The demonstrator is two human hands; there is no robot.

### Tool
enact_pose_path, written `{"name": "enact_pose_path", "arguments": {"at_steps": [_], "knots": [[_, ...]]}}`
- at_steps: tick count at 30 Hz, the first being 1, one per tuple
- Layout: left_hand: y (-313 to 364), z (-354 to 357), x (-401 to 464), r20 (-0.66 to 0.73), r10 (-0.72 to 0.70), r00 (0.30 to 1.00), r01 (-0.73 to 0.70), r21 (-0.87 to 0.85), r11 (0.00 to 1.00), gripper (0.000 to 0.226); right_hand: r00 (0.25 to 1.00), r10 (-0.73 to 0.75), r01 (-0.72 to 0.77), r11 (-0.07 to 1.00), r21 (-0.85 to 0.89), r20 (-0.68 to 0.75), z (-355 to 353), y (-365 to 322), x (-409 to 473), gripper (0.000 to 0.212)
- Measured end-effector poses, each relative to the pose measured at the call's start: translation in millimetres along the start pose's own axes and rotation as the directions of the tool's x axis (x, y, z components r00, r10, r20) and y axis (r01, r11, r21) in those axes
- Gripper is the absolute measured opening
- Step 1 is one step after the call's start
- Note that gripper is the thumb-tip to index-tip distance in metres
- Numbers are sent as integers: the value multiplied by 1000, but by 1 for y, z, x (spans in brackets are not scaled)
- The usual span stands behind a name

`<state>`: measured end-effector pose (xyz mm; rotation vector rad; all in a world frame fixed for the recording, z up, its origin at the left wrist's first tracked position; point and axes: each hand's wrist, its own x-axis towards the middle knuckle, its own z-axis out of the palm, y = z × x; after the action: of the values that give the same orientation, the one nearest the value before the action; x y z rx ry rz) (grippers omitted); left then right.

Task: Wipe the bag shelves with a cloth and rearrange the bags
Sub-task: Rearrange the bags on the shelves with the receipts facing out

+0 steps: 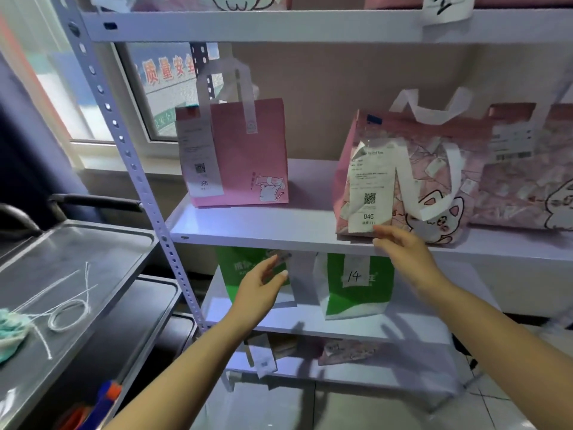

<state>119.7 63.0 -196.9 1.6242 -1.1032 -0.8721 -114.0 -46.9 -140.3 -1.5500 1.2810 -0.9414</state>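
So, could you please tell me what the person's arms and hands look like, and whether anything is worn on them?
Both forearms are bare right to the bottom edge of the picture: no sleeves show. The left hand and the right hand wear no gloves, and I can see no rings, watch or bracelet, though motion blur softens the fingers. The nails look short and unpainted.

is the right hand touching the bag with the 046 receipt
Cannot tell. In the head view the right hand reaches, fingers spread, to the lower front edge of the 046 bag; its blurred fingertips overlap the receipt's bottom edge, showing neither clear contact nor a gap.
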Motion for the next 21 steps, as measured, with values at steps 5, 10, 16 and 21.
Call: {"name": "enact_pose_path", "arguments": {"at_steps": [5, 10, 16, 21], "knots": [[-10, -9, -6, -56, -62, 997, 63, 15, 998, 52, 999, 14, -12, 999, -30, 51, 15, 2, 2, 32], [-14, -24, -9, -108, -68, 992, 71, 30, 997, 53, 997, 10, -4, 996, -85, 70, 28, 2, 9, 32], [-18, -43, -8, -180, -43, 983, 48, 20, 999, 52, 997, -28, 35, 994, -108, 69, 41, 1, 21, 33], [-15, -55, -4, -187, -22, 982, 20, -12, 1000, 52, 999, -30, 34, 994, -101, 45, 44, 1, 31, 33]]}}
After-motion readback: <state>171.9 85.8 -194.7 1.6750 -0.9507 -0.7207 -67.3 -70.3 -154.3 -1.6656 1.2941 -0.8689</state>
